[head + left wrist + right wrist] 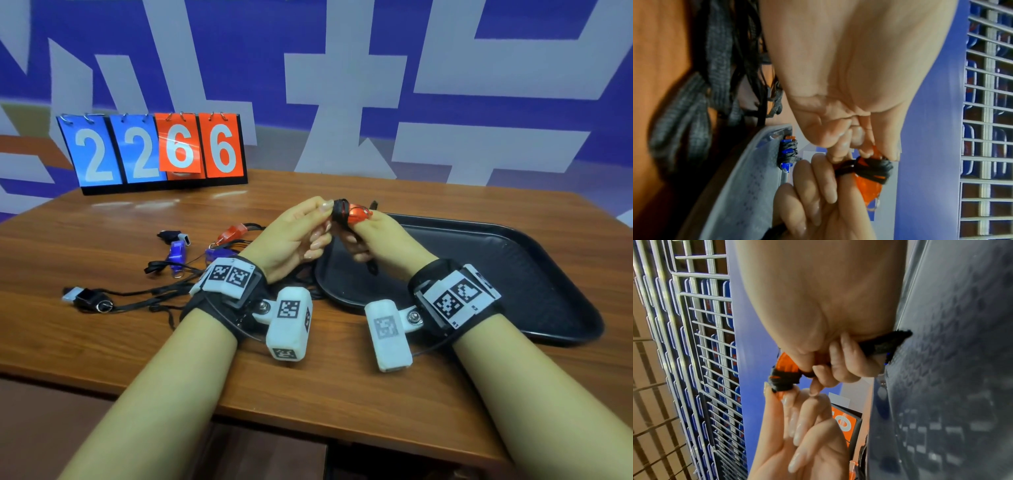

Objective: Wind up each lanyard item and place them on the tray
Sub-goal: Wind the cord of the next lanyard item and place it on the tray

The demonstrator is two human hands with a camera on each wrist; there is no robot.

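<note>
Both hands hold an orange whistle (356,214) above the near left corner of the black tray (513,274). Black lanyard cord (873,167) is wound tightly round its body. My left hand (325,219) pinches the wound end of the whistle between thumb and fingertips (789,399). My right hand (359,229) grips the whistle's other end, and a short black cord end (888,344) sticks out past its curled fingers. A blue whistle wrapped in cord (789,152) lies on the tray (748,186).
Several unwound whistles lie left of the hands on the wooden table (102,342): an orange one (233,233), a blue one (177,251), a black one (85,298), their black lanyards (154,294) tangled. A flip scoreboard (154,150) stands at the back left.
</note>
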